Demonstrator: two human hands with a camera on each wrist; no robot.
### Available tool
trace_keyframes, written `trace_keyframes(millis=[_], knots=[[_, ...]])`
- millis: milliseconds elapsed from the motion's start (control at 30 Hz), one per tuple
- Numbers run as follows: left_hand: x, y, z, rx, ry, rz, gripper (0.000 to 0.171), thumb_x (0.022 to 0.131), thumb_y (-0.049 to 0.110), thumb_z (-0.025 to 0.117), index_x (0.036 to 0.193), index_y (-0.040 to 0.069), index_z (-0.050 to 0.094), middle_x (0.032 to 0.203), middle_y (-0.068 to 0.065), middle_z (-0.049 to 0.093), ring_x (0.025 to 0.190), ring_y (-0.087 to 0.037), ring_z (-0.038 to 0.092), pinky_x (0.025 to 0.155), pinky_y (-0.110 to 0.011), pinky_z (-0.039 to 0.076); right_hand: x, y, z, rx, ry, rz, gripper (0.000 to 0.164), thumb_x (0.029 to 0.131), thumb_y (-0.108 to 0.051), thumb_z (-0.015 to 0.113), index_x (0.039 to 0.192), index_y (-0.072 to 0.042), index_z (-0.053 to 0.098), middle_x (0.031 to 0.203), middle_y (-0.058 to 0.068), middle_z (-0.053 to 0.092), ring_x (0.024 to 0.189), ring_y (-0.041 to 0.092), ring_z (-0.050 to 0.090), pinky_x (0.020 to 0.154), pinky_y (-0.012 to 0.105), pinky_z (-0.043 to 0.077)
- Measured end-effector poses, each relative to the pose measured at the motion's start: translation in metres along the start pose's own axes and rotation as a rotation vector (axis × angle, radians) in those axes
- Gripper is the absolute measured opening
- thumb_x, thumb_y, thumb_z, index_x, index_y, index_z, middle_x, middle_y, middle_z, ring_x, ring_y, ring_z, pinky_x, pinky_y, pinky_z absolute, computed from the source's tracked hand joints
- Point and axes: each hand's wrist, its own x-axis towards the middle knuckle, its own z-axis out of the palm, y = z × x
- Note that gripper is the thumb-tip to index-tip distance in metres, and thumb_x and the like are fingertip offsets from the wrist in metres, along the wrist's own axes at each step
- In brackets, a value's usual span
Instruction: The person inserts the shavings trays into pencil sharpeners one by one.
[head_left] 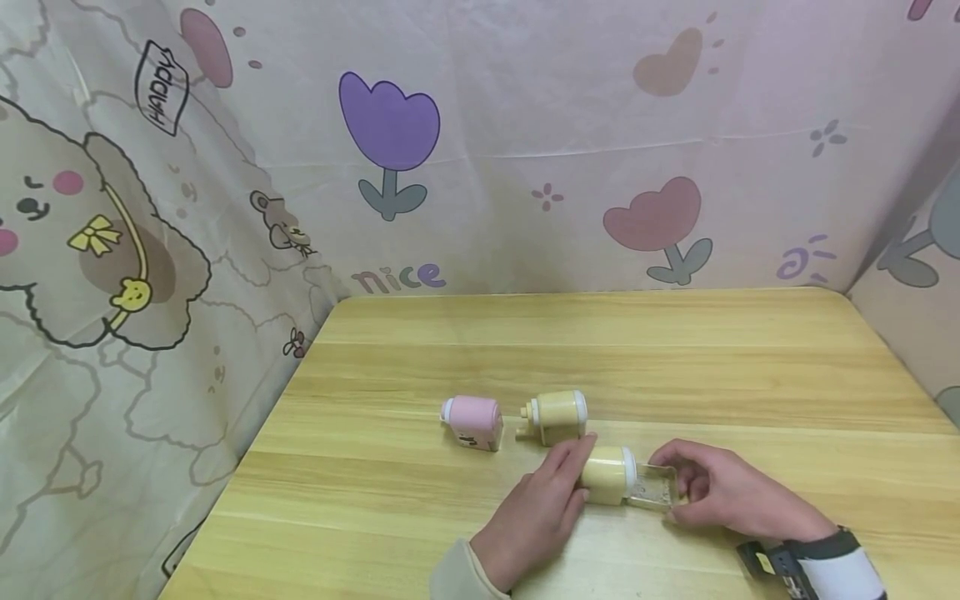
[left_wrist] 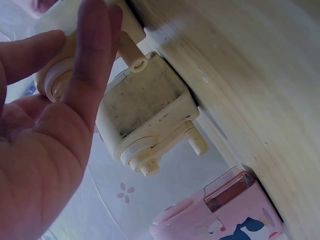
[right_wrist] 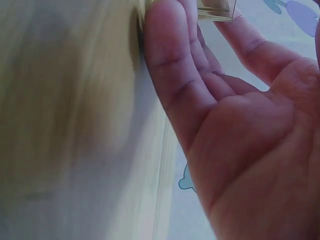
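My left hand (head_left: 534, 510) grips a yellow crank pencil sharpener (head_left: 604, 475) lying on the table, fingers on its far side and thumb on the near side. From its white-rimmed right end a clear shavings drawer (head_left: 651, 487) sticks out. The thumb and curled fingers of my right hand (head_left: 723, 490) pinch that drawer's outer end; a clear corner of the drawer (right_wrist: 217, 11) shows past the fingers in the right wrist view. Just behind stands a second yellow pencil sharpener (head_left: 561, 415), its crank to the left and dark smudges on its drawer (left_wrist: 145, 97) in the left wrist view.
A pink pencil sharpener (head_left: 476, 421) with a printed picture stands left of the second yellow one. All of them are on a wood-grain table (head_left: 375, 500). Printed cloth (head_left: 495, 100) hangs behind the table's back edge and along both sides.
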Motion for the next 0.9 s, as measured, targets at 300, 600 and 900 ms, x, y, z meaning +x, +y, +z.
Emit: trace_keyframes(millis=[300, 600, 900], knots=[[0.0, 0.0, 0.0, 0.006, -0.011, -0.008, 0.062, 0.099, 0.022, 0.049, 0.153, 0.019, 0.02, 0.14, 0.001, 0.043, 0.1, -0.01, 0.058, 0.087, -0.023, 0.046, 0.004, 0.0, 0.004, 0.007, -0.012, -0.006, 0.057, 0.072, -0.025, 0.08, 0.121, -0.011, 0.054, 0.089, 0.007, 0.059, 0.076, 0.015, 0.056, 0.063, 0.031, 0.05], [0.001, -0.001, 0.001, -0.003, -0.012, -0.007, 0.061, 0.099, 0.021, 0.05, 0.153, 0.018, 0.021, 0.14, 0.001, 0.043, 0.098, -0.009, 0.058, 0.085, -0.022, 0.046, 0.008, -0.002, 0.007, -0.005, -0.005, -0.062, 0.056, 0.074, -0.025, 0.079, 0.122, -0.01, 0.053, 0.088, 0.005, 0.06, 0.077, 0.014, 0.058, 0.066, 0.031, 0.051], [0.001, -0.002, 0.001, 0.005, 0.0, 0.007, 0.062, 0.098, 0.021, 0.05, 0.153, 0.019, 0.02, 0.139, 0.001, 0.043, 0.097, -0.009, 0.058, 0.084, -0.022, 0.047, 0.011, -0.004, 0.011, -0.007, 0.026, -0.093, 0.055, 0.075, -0.025, 0.079, 0.123, -0.013, 0.054, 0.087, 0.004, 0.061, 0.076, 0.014, 0.059, 0.067, 0.03, 0.051]])
